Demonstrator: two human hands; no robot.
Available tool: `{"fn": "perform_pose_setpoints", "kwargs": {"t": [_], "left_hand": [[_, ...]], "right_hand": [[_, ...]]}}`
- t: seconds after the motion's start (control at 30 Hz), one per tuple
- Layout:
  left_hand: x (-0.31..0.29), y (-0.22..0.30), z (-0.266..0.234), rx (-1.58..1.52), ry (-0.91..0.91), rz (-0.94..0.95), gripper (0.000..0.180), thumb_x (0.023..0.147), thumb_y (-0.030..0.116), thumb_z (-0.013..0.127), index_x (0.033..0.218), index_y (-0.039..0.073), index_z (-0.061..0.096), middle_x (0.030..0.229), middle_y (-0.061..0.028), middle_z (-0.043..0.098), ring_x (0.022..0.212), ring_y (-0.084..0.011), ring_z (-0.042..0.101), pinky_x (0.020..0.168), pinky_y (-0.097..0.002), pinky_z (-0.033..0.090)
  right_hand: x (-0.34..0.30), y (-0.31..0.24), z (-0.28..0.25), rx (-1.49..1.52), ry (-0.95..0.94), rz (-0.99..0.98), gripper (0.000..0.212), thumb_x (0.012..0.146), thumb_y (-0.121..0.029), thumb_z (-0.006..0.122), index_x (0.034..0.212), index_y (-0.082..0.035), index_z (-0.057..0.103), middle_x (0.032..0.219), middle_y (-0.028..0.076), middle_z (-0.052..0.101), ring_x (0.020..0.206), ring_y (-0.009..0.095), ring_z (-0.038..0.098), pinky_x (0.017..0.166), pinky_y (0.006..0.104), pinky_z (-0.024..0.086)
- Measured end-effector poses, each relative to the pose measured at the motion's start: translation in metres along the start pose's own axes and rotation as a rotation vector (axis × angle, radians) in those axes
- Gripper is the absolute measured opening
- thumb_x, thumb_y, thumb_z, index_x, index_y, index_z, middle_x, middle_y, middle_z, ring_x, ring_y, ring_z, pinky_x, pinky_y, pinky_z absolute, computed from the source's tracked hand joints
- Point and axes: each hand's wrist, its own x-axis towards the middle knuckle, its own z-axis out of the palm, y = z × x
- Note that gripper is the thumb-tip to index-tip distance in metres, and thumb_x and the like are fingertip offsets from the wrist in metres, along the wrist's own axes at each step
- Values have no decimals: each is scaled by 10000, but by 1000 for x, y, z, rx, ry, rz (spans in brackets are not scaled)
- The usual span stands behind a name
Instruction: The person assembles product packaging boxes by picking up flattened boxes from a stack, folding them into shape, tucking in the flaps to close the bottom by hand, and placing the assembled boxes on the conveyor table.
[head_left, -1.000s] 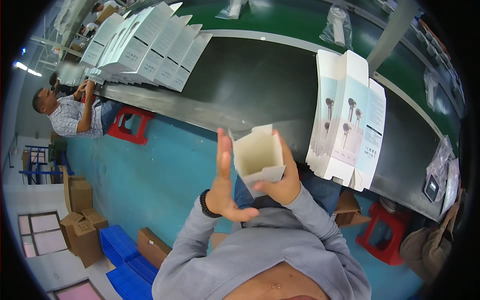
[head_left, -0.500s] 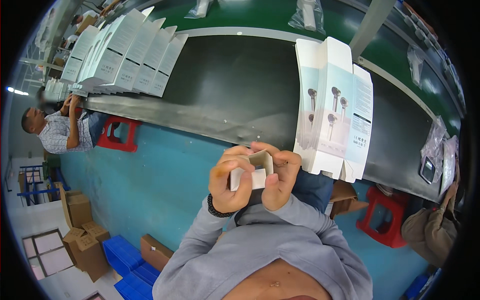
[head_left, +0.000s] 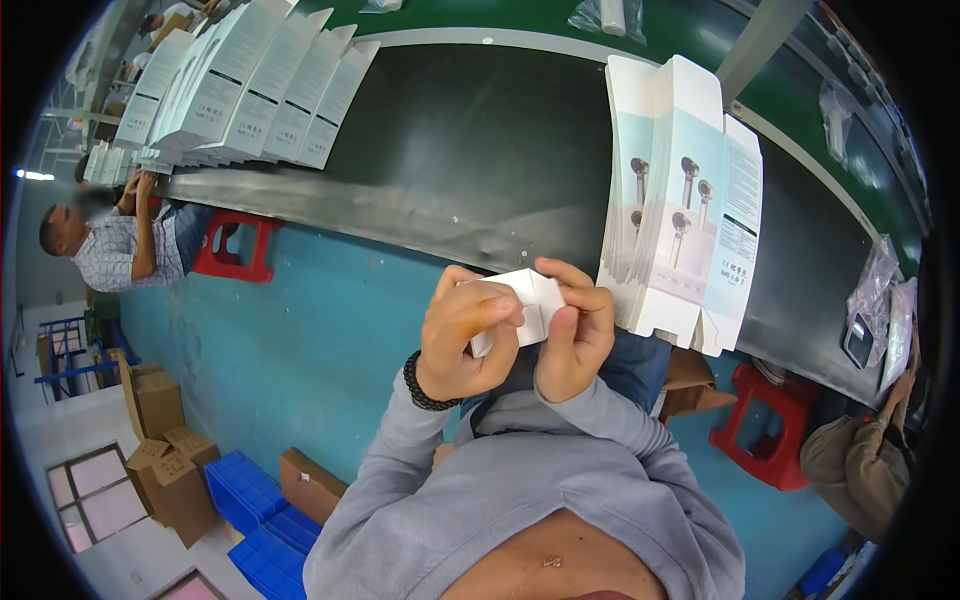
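Our left hand [head_left: 462, 335] and right hand [head_left: 578, 335] clamped on white box [head_left: 535, 300], one per side | box in front of us, beside near edge of desk [head_left: 480, 130] | flat printed cartons [head_left: 685, 210] stacked on desk, right of box.

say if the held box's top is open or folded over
Folded over: white flaps cover the top of the box, between the left hand and right hand. Whether fully tucked, I cannot tell.

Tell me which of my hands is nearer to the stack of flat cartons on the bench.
Right. Your right hand, at the right of the white box, is by the near left corner of the stack; your left hand is farther left, across the box.
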Motion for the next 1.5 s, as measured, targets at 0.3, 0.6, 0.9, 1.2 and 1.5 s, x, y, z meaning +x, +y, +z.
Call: {"fn": "perform_pose_setpoints", "kwargs": {"t": [0.3,0.6,0.9,1.2,1.5], "left_hand": [[1,-2,-3,-53,132,104,1185,407,484,818,1370,274,160,1152,-177,409,831,-222,470,626,-321,403],[-6,-3,0,-18,116,127,1201,422,443,838,1372,166,158,1184,-185,403,863,-233,465,685,-336,428],[-2,15,-31,-320,131,-228,775,738,438,672,1317,71,310,1250,-198,390,1076,-294,435,845,-379,409],[12,45,-194,-24,-39,-91,798,701,385,713,1317,32,347,1234,-206,434,1031,-318,492,830,-453,418],[83,-71,-324,433,823,-29,626,817,105,628,1294,60,225,1151,-155,441,1028,-182,484,851,-258,421]], "right_hand": [[8,-9,1,-25,-336,410,237,824,-29,572,1034,-1,466,1095,131,514,898,144,541,750,256,447],[10,-5,-6,-66,-423,468,409,870,-129,527,1205,9,337,1230,177,447,1115,214,466,918,307,374],[6,-7,6,-385,-724,23,1113,687,-716,472,1348,101,106,1323,305,280,1211,397,345,991,417,279],[13,-24,-3,-351,-630,-278,966,687,-753,438,1393,-132,220,1365,320,174,1205,437,316,861,463,360],[24,-46,12,-49,-638,-313,843,735,-720,420,1369,-186,266,1338,295,261,1131,393,425,807,387,419]]}}
